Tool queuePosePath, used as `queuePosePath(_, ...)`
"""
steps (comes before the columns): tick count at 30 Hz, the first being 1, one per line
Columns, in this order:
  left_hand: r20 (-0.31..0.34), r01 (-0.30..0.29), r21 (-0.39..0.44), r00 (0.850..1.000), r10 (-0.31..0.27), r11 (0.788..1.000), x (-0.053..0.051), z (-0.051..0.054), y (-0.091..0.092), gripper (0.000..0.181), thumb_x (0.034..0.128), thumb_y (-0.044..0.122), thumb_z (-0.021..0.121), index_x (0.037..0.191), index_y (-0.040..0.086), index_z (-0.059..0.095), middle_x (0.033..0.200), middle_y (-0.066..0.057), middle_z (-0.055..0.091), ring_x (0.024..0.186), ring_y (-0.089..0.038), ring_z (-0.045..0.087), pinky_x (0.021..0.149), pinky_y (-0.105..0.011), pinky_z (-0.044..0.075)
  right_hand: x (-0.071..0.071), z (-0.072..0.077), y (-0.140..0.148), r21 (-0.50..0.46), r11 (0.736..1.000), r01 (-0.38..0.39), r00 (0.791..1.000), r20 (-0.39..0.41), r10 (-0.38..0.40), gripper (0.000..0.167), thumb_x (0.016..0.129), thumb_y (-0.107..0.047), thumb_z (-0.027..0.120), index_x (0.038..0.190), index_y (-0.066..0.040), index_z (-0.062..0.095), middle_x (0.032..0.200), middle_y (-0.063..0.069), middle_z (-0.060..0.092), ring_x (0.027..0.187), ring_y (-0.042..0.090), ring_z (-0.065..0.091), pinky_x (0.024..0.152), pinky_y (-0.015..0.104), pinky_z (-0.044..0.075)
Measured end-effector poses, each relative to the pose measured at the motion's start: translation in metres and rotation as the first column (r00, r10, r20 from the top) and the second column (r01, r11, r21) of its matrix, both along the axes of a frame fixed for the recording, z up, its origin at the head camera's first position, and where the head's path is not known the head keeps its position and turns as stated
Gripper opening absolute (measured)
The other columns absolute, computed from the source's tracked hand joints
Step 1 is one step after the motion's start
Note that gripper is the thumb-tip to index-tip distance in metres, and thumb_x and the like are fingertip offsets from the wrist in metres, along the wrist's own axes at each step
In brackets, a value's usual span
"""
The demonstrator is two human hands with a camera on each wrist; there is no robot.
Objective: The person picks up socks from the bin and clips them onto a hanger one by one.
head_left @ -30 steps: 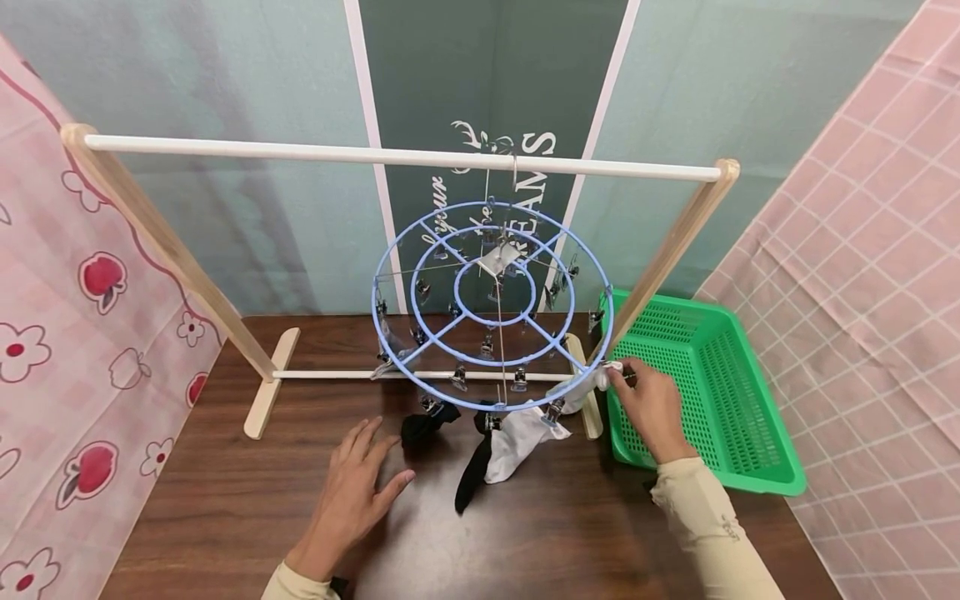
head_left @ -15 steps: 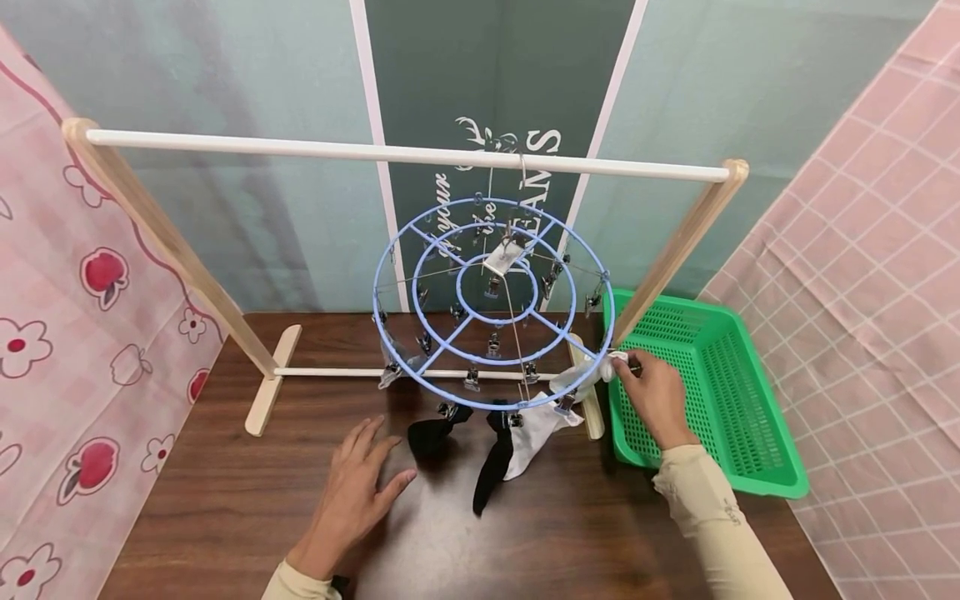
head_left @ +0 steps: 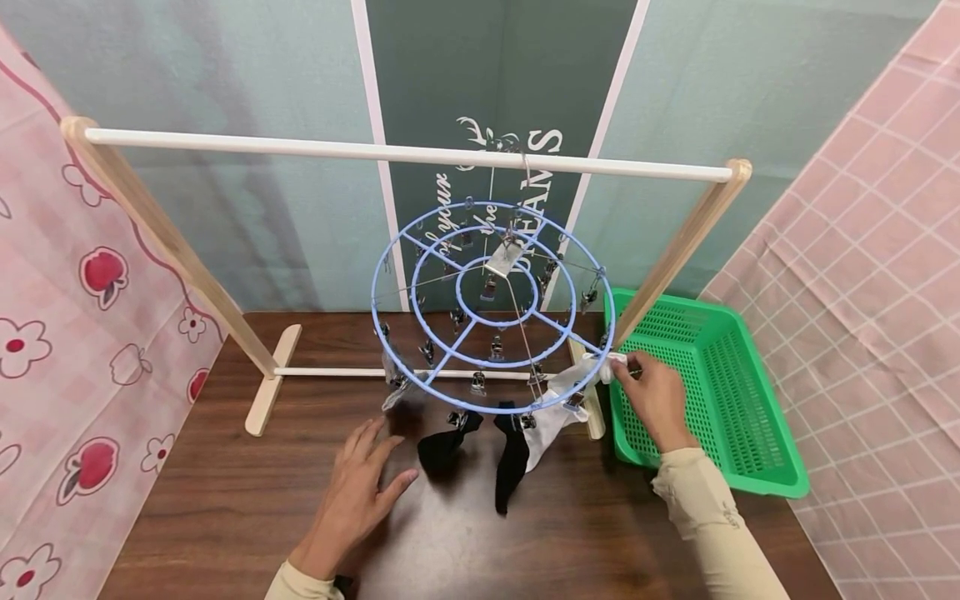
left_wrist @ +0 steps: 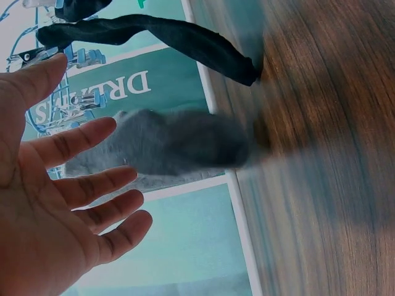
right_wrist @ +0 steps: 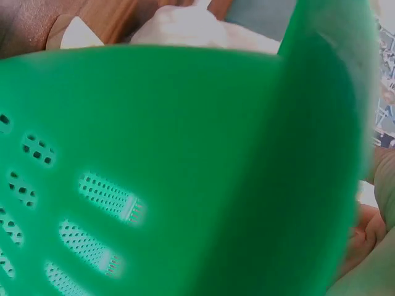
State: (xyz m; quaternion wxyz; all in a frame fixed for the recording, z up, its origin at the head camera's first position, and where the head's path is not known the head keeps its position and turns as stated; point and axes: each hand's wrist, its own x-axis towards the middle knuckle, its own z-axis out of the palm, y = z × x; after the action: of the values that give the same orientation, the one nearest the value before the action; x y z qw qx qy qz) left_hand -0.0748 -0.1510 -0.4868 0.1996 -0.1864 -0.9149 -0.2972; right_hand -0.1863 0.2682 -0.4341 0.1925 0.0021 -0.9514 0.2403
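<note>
A blue round drying hanger (head_left: 495, 364) with several clips hangs from the white rod. At its right rim my right hand (head_left: 654, 396) pinches the end of a white sock (head_left: 581, 372). Another white sock (head_left: 553, 423) hangs from the front rim, beside a long black sock (head_left: 512, 462) and a shorter black one (head_left: 447, 448). My left hand (head_left: 352, 492) is held out with spread fingers, left of the black socks and touching none of them. In the left wrist view, a grey sock (left_wrist: 173, 142) hangs beyond its fingertips (left_wrist: 126, 176).
A green basket (head_left: 750, 350) stands right of the rack, below my right hand; its wall (right_wrist: 154, 123) fills most of the right wrist view. Wooden posts (head_left: 168, 242) carry the white rod (head_left: 300, 148). Curtains surround the brown table (head_left: 202, 500).
The hanger has turned, carrying the black socks and the front white sock to the right. My right hand has shifted slightly right, still pinching the white sock. The left hand has hardly moved.
</note>
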Motion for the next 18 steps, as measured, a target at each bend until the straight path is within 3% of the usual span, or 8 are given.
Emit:
queuePosePath(8,0.004,0.005,0.011,1.000,-0.005,1.000,0.001,0.000,-0.001,0.047,0.0770,0.032,0.078,0.111,0.003,0.066,0.131,-0.028,0.051,0.119,-0.048,0.046,0.086,-0.063,0.040,0.007,0.000,-0.004,-0.015,1.000,-0.028,0.999,0.040,0.028,0.018,0.091,-0.022,0.067,0.088,-0.004,0.069,0.076,0.011,0.069,0.061,0.022,0.059,0.052,0.034,0.041)
queuePosePath(18,-0.041,0.022,0.029,0.999,-0.021,0.999,0.000,-0.001,-0.005,0.046,0.0761,0.030,0.078,0.109,0.000,0.066,0.128,-0.027,0.053,0.115,-0.048,0.048,0.085,-0.063,0.040,0.020,-0.001,-0.010,-0.029,0.998,-0.051,0.996,0.076,0.053,0.018,0.088,-0.018,0.071,0.096,-0.001,0.068,0.084,0.011,0.071,0.073,0.028,0.067,0.059,0.040,0.049)
